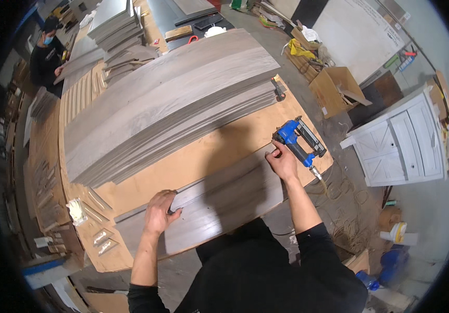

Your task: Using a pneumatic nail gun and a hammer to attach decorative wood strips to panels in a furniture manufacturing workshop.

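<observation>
A grey wood-grain board (198, 228) lies flat at the table's near edge, partly in shadow. Along its far edge runs a narrow grey strip (130, 213). My left hand (158, 211) grips the strip toward its left end, fingers curled over the far side and thumb apart on the near side. At the far right corner, my right hand (284, 163) pinches the strip's end between thumb and fingers; the exact contact is partly hidden. Just beyond that hand a blue nail gun (300, 140) with a black magazine rests on the table, its hose hanging off the right edge.
A tall stack of grey boards (167, 101) fills the table's (198, 166) middle, with a small black clamp-like tool (278, 91) at its right end. Small wood strips (98, 200) and a white lump (76, 212) lie left. A masked co-worker (47, 55) handles a board far left.
</observation>
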A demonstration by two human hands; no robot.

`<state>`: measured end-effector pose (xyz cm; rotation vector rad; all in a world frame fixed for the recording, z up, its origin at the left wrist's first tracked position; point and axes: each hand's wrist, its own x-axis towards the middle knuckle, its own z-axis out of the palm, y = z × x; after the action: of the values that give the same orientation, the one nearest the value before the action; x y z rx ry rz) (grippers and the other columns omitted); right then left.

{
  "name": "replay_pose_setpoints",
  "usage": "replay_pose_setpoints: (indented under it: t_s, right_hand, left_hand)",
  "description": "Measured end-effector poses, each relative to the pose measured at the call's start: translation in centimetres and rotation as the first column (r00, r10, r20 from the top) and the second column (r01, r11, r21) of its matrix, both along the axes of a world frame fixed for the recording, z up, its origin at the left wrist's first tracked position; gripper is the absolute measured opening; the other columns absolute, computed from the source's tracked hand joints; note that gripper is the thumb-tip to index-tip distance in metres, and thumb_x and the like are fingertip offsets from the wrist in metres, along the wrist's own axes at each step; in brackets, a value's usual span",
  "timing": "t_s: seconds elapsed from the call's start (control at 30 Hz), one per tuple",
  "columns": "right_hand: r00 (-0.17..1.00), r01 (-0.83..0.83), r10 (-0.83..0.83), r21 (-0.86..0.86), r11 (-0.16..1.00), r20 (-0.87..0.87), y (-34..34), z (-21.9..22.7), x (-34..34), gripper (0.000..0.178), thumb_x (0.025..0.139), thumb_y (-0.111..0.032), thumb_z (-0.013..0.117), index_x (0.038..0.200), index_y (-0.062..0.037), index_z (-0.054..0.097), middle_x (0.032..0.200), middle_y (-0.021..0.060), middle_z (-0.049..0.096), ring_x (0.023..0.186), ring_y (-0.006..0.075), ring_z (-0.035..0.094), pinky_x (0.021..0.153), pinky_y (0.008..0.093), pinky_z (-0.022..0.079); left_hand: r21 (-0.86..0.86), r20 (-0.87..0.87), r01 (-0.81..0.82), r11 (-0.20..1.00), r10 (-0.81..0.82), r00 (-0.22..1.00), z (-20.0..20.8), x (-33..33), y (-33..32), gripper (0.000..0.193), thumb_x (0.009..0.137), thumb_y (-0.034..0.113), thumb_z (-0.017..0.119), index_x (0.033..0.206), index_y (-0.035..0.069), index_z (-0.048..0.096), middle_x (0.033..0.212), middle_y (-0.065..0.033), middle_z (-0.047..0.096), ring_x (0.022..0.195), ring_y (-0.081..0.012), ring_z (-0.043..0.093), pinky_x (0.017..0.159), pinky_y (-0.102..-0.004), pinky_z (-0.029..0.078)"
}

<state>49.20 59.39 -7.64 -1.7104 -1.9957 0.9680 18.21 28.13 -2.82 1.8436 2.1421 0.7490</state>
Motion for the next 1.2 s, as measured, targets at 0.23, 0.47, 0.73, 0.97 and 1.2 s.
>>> replay_pose_setpoints:
  t_s: [0.23, 0.47, 0.73, 0.97, 1.2]
  right_hand:
    - [0.991, -0.096, 0.1, 0.048, 0.994, -0.087, 0.5, -0.9, -0.9, 0.048, 0.08, -0.022, 0.082, 0.123, -0.0061, 0.071, 0.078, 0.0027, 0.066, 0.074, 0.0122, 0.064, 0.071, 0.029, 0.054]
    - [0.97, -0.17, 0.186, 0.115, 0.979, -0.156, 4.1, -4.7, 3.3, 0.047, 0.089, -0.012, 0.072, 0.131, 0.0042, 0.059, 0.077, -0.0009, 0.061, 0.064, 0.0079, 0.055, 0.058, 0.0254, 0.047]
    - [0.94, -0.259, 0.259, 0.029, 0.965, -0.22, 0.5, -2.4, 0.8, 0.033, 0.088, -0.011, 0.072, 0.118, 0.0026, 0.066, 0.081, -0.0049, 0.052, 0.073, 0.0059, 0.046, 0.065, 0.0216, 0.038]
    - [0.951, -0.301, 0.309, 0.198, 0.933, -0.009, 0.5, -3.9, 2.2, 0.038, 0.091, -0.013, 0.068, 0.123, 0.0059, 0.064, 0.089, 0.0026, 0.061, 0.079, 0.0112, 0.055, 0.074, 0.0266, 0.047]
    - [0.933, -0.311, 0.317, 0.066, 0.948, -0.167, 1.7, -4.6, 3.2, 0.04, 0.093, -0.011, 0.063, 0.127, 0.0107, 0.062, 0.107, 0.0119, 0.068, 0.097, 0.0176, 0.063, 0.087, 0.0291, 0.05]
  left_hand:
    - [-0.192, 0.094, -0.205, 0.96, 0.226, 0.97, -0.8, -0.4, -1.5, 0.052, 0.074, 0.013, 0.084, 0.122, 0.002, 0.068, 0.127, -0.016, 0.064, 0.117, -0.0353, 0.06, 0.098, -0.0433, 0.051]
    - [-0.208, -0.001, -0.201, 0.957, 0.205, 0.979, -4.1, -0.4, 0.8, 0.049, 0.08, 0.018, 0.081, 0.125, 0.006, 0.066, 0.122, -0.0143, 0.063, 0.12, -0.0356, 0.057, 0.103, -0.0448, 0.048]
    - [-0.34, 0.019, -0.252, 0.906, 0.275, 0.961, -3.0, -0.2, -2.8, 0.05, 0.078, 0.02, 0.082, 0.123, 0.006, 0.067, 0.118, -0.0112, 0.06, 0.115, -0.0337, 0.056, 0.102, -0.0439, 0.048]
    - [-0.252, -0.009, -0.274, 0.928, 0.281, 0.96, -6.0, -1.8, -6.1, 0.05, 0.079, 0.023, 0.082, 0.125, 0.012, 0.067, 0.122, -0.0096, 0.064, 0.123, -0.0322, 0.056, 0.105, -0.0439, 0.046]
    - [-0.309, -0.173, -0.413, 0.857, 0.377, 0.91, -3.4, -6.1, -13.8, 0.047, 0.079, 0.024, 0.081, 0.123, 0.015, 0.068, 0.118, -0.0061, 0.065, 0.12, -0.0293, 0.058, 0.101, -0.0453, 0.046]
